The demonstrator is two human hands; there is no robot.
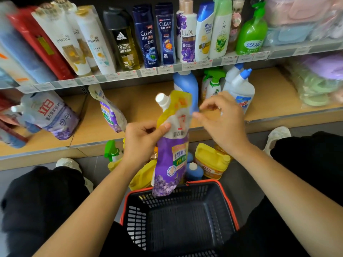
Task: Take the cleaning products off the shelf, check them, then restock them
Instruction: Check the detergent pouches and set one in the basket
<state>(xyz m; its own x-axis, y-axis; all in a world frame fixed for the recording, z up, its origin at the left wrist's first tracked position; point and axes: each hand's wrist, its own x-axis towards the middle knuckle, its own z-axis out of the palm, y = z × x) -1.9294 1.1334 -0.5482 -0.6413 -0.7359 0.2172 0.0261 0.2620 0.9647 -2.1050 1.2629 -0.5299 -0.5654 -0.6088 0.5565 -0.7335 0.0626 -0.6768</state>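
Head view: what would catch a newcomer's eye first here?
A purple and yellow pouch with a white cap, held mid-frame by the left hand, the right hand at its top edge. Below it sits a dark basket with a red rim; above, a shelf of shampoo bottles.
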